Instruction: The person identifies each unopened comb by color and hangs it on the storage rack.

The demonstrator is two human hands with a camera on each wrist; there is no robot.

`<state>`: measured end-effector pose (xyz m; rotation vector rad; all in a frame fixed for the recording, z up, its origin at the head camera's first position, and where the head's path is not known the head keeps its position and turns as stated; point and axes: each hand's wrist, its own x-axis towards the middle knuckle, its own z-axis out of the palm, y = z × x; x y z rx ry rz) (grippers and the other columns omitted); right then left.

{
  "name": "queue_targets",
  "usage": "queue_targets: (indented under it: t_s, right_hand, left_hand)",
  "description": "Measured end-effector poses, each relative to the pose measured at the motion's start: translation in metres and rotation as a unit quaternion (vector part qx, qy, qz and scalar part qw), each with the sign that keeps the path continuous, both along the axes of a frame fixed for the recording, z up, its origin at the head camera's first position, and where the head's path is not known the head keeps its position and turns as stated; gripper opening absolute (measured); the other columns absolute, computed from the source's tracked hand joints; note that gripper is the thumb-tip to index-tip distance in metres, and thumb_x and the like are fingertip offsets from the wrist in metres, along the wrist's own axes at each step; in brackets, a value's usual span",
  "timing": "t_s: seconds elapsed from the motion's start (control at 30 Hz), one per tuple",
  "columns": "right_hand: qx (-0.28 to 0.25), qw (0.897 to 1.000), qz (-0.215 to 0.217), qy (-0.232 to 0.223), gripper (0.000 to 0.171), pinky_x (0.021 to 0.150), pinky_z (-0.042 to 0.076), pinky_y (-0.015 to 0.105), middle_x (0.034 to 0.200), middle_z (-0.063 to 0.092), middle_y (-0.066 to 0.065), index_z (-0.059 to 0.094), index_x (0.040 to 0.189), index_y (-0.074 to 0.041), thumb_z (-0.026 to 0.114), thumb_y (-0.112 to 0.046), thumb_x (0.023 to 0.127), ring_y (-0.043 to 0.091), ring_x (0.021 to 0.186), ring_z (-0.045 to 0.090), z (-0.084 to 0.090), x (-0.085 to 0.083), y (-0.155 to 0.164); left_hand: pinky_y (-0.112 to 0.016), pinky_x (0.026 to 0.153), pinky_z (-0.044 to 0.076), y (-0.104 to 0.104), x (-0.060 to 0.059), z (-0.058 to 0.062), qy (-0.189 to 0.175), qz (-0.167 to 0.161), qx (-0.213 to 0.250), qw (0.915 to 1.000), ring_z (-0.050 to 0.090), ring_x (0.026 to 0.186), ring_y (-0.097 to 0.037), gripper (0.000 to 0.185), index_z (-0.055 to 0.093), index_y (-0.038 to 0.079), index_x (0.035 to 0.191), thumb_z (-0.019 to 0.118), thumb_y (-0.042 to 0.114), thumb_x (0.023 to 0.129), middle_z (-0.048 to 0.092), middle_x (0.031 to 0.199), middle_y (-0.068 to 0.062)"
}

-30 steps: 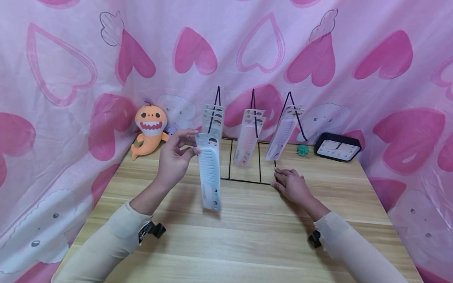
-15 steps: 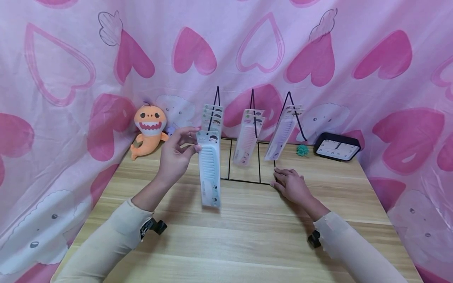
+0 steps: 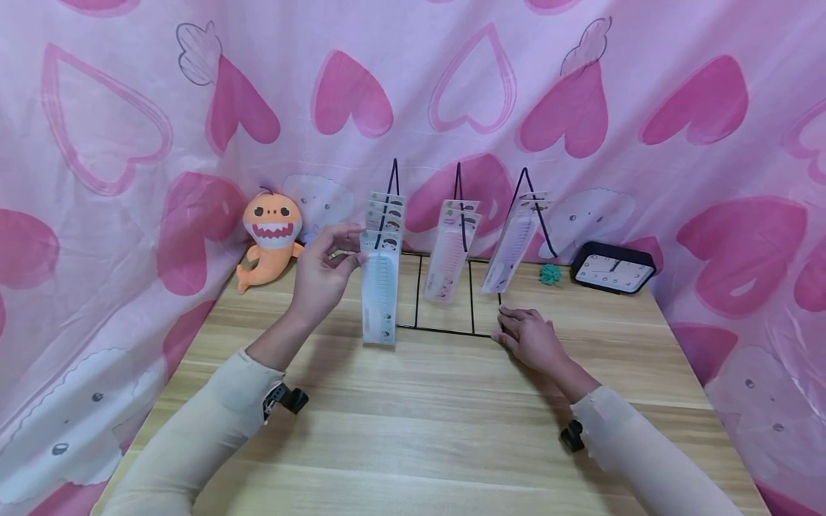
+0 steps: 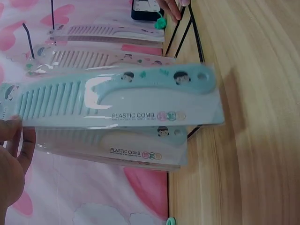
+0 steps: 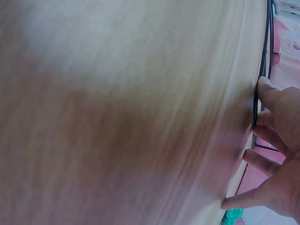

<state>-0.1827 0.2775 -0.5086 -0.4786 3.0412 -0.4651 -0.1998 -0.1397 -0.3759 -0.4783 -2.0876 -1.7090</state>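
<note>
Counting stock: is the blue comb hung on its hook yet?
Cannot tell: left hand pinches the blue comb at the hook.

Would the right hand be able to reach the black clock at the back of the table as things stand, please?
Probably yes. The right hand rests flat on the table at the wire rack's corner, holding nothing, and the clock lies behind and to its right, with only bare tabletop between them.

A: what's the left hand (image 3: 320, 276) doing?
B: raised off the surface, thumb and fingers pinching, forearm angled up. Right hand (image 3: 533, 340) lies flat, palm down, fingers spread.
</note>
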Motion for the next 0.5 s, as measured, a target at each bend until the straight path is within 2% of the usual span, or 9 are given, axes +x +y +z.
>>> queue_targets:
  t_s: [0.5]
  right_hand:
    - [-0.001,1.000,0.001,-0.003,0.055,0.109,0.035,0.095,0.168,0.056,0.012,0.063,0.155,-0.006,0.070,-0.037,0.110,0.047,0.149,0.052,0.000,-0.001,0.001]
  left_hand:
    - [-0.023,0.094,0.067,0.003,-0.014,-0.001,-0.006,-0.001,0.022,0.9997,0.073,0.109,-0.019,0.046,0.073,0.011,0.137,0.077,-0.010,0.097,0.072,0.126,-0.011]
